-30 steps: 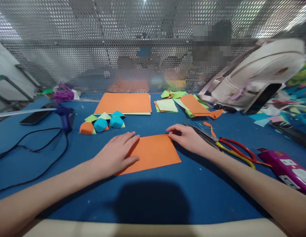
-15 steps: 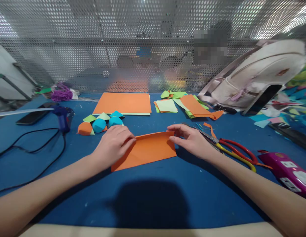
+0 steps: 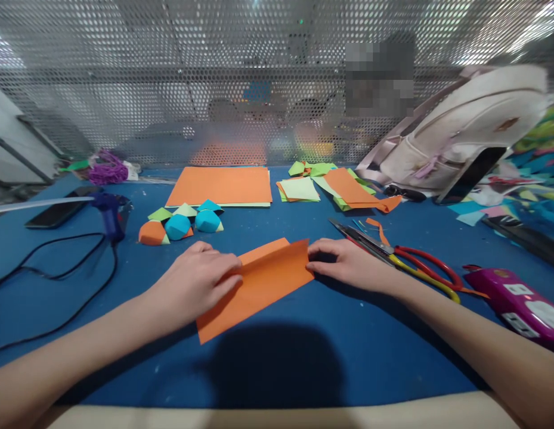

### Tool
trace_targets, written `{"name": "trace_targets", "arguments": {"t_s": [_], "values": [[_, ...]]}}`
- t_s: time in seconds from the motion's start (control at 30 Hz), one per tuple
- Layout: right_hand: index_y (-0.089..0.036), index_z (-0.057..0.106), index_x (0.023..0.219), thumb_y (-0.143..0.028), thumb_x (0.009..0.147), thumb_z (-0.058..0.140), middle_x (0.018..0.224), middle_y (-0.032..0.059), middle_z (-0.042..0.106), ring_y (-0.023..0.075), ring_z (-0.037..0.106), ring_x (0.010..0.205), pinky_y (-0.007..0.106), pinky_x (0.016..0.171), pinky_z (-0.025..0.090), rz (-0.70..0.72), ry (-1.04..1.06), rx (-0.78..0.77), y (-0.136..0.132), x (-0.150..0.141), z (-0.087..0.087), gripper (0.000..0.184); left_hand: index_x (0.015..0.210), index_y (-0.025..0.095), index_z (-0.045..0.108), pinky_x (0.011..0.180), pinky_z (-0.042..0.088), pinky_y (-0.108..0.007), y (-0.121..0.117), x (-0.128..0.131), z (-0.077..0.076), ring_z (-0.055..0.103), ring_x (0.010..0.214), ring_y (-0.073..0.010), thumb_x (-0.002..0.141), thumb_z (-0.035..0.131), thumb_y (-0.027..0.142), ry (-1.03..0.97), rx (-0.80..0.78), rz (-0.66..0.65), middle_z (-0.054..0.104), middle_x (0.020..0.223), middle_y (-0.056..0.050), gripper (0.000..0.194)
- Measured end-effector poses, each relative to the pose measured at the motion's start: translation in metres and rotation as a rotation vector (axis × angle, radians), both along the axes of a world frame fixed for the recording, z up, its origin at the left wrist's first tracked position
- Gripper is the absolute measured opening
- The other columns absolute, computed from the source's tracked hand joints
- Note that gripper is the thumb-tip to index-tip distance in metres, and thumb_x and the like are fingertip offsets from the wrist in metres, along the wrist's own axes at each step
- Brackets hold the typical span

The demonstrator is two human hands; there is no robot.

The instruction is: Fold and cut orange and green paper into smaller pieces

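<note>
An orange sheet of paper (image 3: 263, 286) lies slanted on the blue table, folded over lengthwise with its upper flap lifted at the right. My left hand (image 3: 203, 277) pinches the left part of the sheet, thumb on top and fingers bent behind it. At the right end, my right hand (image 3: 342, 260) grips the raised flap's edge between thumb and fingers. Just beyond my left hand sit several small folded paper pieces (image 3: 178, 226) in orange, blue and green. Scissors (image 3: 420, 268) with red and yellow handles lie beside my right forearm.
A stack of orange sheets (image 3: 220, 186) lies at the back, with green and orange paper pieces (image 3: 299, 189) to its right. A glue gun (image 3: 109, 214) and its black cable are at left. A purple power strip (image 3: 516, 301), a phone (image 3: 473, 176) and a pale backpack (image 3: 464, 131) stand right.
The orange sheet has turned, its left end nearer me, and its flap has opened more, showing a back layer. My right hand has moved slightly down along its edge.
</note>
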State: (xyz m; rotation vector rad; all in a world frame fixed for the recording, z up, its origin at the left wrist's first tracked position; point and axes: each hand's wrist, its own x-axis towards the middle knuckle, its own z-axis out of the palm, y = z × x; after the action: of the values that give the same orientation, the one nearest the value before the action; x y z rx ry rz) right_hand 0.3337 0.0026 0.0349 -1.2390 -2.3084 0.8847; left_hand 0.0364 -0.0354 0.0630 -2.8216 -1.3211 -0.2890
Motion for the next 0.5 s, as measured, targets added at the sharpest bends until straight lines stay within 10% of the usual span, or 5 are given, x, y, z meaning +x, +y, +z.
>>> {"name": "trace_targets", "arguments": {"t_s": [0.27,0.5], "values": [[-0.021,0.066,0.108,-0.041,0.091,0.053,0.112,0.0065,0.070,0.0200,0.064,0.103,0.034,0.092,0.050,0.086,-0.027,0.037,-0.016,0.018,-0.001,0.029,0.078,0.017,0.060,0.065,0.040,-0.031,-0.023,0.010,0.009,0.060,0.063,-0.0169,0.096,0.033,0.011,0.048,0.098,-0.215,0.066,0.069,-0.002,0.034],[-0.018,0.065,0.114,-0.038,0.094,0.042,0.118,0.0133,0.069,0.0300,0.062,0.115,0.048,0.098,0.049,-0.156,-0.298,0.436,-0.029,0.073,-0.017,0.036,0.081,0.019,0.057,0.055,0.039,-0.028,-0.022,0.008,0.004,0.061,0.060,-0.0189,0.092,0.039,0.014,0.102,-0.011,-0.107,0.064,0.069,-0.003,0.021]]}}
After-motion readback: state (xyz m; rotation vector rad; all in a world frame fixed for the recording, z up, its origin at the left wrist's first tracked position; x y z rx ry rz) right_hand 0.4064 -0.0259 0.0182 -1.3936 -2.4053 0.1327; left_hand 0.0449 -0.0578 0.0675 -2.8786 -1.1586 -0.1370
